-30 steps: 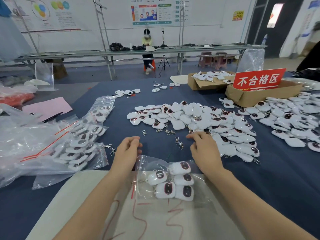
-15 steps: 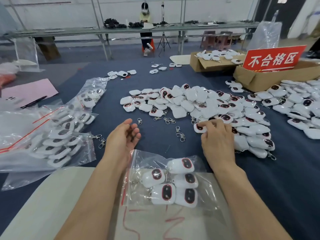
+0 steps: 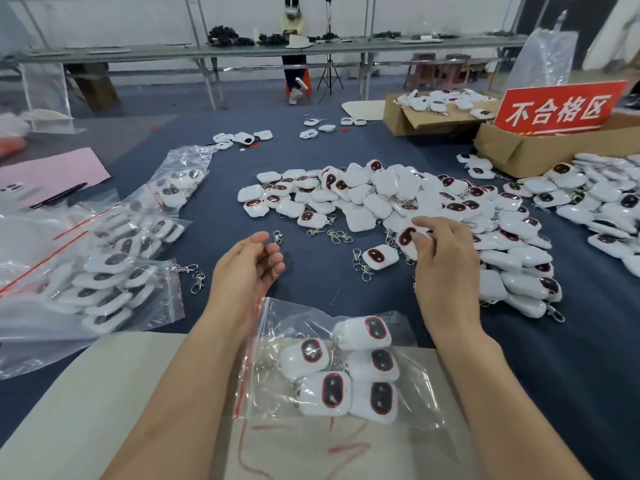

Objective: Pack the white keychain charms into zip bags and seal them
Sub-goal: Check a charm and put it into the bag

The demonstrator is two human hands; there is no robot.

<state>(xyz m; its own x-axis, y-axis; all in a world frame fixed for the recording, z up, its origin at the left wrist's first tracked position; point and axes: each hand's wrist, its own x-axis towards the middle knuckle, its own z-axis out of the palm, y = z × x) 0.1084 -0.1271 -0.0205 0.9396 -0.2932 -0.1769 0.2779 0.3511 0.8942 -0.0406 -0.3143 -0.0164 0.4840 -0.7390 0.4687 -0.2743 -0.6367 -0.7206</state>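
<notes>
A clear zip bag point(image 3: 277, 317) with a red seal strip lies near me between my forearms, holding several white keychain charms point(image 3: 346, 372) with dark red-rimmed faces. A big pile of loose charms point(image 3: 377, 192) covers the middle of the blue table. My right hand point(image 3: 446, 268) is at the pile's near edge, thumb and forefinger pinching one charm point(image 3: 404, 237). Another charm point(image 3: 379, 258) lies apart just left of it. My left hand point(image 3: 247, 271) hovers with relaxed fingers, palm turned inward, holding nothing.
Filled zip bags point(image 3: 114, 268) are stacked at the left. Loose metal clasps point(image 3: 337, 235) lie between my hands. Cardboard boxes point(image 3: 519, 150) with a red sign point(image 3: 557, 107) stand at the back right, and more charms point(image 3: 602, 202) are heaped at the right. A beige sheet point(image 3: 86, 410) covers the near edge.
My right hand drew back from the pile's edge and now pinches a charm; one charm lies pulled out beside it. My left hand opened and shifted slightly forward.
</notes>
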